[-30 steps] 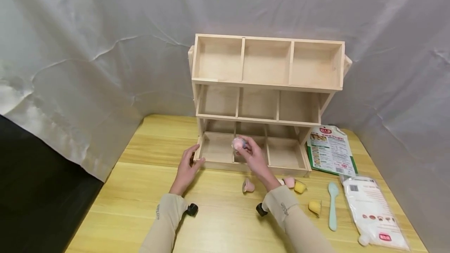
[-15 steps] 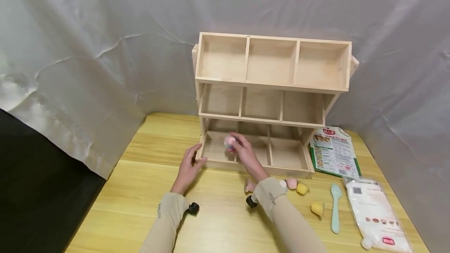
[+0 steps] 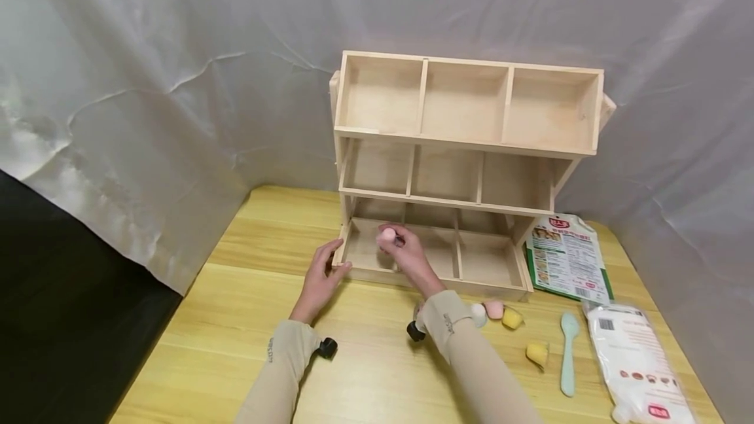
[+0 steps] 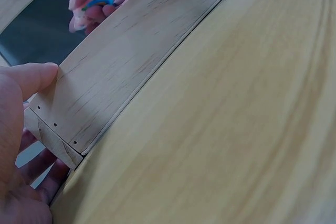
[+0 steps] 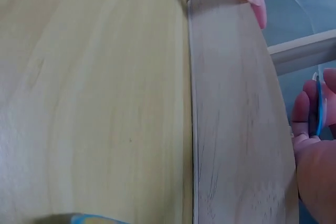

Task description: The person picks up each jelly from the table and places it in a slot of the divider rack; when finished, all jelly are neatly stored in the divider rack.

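Observation:
My right hand (image 3: 412, 259) pinches a small pink jelly cup (image 3: 388, 235) above the bottom tier, over the left compartment near its divider. A blue edge of the jelly cup (image 5: 319, 106) shows between the fingers in the right wrist view. My left hand (image 3: 318, 285) grips the front left corner of the wooden shelf (image 3: 465, 142). In the left wrist view its thumb lies on the top edge of the front board (image 4: 121, 51), with the other fingers around the outer side. Most of the held cup's lid is hidden by fingers.
Right of my right forearm lie a white cup (image 3: 478, 315), a pink cup (image 3: 494, 309) and yellow cups (image 3: 537, 354). Another cup is mostly hidden behind the sleeve. Farther right are a pale green spoon (image 3: 568, 352), a white pouch (image 3: 636, 358) and a green-edged packet (image 3: 568, 257).
My right hand has carried the jelly cup left, from over the middle compartment to over the left one. The left hand stays on the shelf corner. The head view has shifted slightly.

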Demonstrator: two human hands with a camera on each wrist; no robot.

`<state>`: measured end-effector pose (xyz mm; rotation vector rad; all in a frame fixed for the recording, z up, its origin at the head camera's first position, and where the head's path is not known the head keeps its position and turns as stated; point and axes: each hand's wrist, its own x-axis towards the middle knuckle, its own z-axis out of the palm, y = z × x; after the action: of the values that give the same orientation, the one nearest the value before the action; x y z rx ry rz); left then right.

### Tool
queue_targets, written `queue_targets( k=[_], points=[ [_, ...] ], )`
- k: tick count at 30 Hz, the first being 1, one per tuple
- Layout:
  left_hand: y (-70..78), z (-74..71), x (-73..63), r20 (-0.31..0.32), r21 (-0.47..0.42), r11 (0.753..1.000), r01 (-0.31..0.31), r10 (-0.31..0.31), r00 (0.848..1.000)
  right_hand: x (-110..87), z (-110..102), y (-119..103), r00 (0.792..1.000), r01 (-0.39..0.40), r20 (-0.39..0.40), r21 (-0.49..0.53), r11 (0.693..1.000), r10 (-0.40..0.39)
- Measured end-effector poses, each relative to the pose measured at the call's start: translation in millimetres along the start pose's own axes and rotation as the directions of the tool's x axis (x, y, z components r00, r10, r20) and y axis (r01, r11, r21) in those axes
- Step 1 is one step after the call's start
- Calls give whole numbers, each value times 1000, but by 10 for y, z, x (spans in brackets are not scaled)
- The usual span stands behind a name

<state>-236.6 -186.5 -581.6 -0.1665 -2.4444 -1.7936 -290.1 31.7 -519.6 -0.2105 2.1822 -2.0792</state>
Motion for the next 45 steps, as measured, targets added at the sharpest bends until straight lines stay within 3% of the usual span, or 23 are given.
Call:
queue_targets(
  k=[10, 18, 30, 38, 45],
  points=[
    [18, 14, 20, -8, -2, 1000, -2, 2, 1000, 15, 45, -31, 1000, 16, -17, -98, 995, -17],
    [16, 11, 6, -16, 9, 1000, 0, 0, 1000, 22, 41, 16, 998, 37, -51, -91, 995, -42],
    [5, 35, 8, -22, -8, 1000, -1, 1, 1000, 23, -11, 70, 998, 41, -45, -164, 986, -49],
    [-20, 22, 3, -19, -2, 1000, -14, 13, 1000, 13, -15, 27, 999, 30, -22, -100, 995, -32],
    [-14, 17, 1, -15, 16, 1000, -5, 5, 1000, 22, -13, 59, 998, 60, -27, -70, 996, -62]
  ],
)
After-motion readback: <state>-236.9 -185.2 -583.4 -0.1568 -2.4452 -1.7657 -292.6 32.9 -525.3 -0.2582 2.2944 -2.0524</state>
